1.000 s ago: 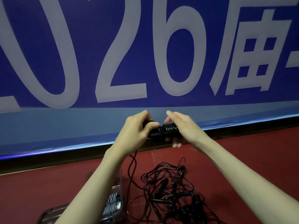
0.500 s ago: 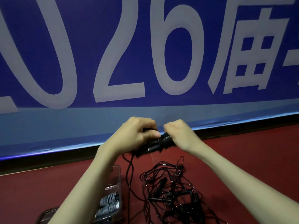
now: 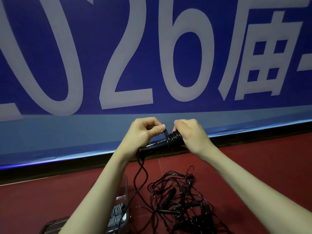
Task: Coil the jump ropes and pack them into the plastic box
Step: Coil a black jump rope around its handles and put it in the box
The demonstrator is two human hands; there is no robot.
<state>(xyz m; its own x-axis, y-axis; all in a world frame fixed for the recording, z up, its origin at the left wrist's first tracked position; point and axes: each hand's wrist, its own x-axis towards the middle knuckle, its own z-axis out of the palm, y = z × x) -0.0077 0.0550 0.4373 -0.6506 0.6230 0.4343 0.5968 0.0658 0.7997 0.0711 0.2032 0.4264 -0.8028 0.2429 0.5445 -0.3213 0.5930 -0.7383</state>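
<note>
I hold a black jump rope's handles [image 3: 158, 146] up in front of me, with black cord wound round them in tight coils [image 3: 174, 139]. My left hand [image 3: 145, 132] grips the handles and pinches a loop of cord under its thumb. My right hand [image 3: 192, 134] curls round the coiled end. Loose cord [image 3: 140, 173] hangs from the handles toward the floor. A tangled pile of black jump ropes [image 3: 182, 203] lies on the red floor below. The clear plastic box [image 3: 124, 188] stands at lower left, partly hidden by my left forearm, with coiled grey ropes [image 3: 116, 215] inside.
A big blue banner [image 3: 152, 56] with pale numerals fills the wall just behind my hands. A black baseboard [image 3: 50, 168] runs along its foot. Red floor [image 3: 253, 162] stretches to the right of the rope pile.
Both hands have curled tighter round the handles and tilted them, right end up. My right fingers, straight a second ago, now wrap the coiled cord.
</note>
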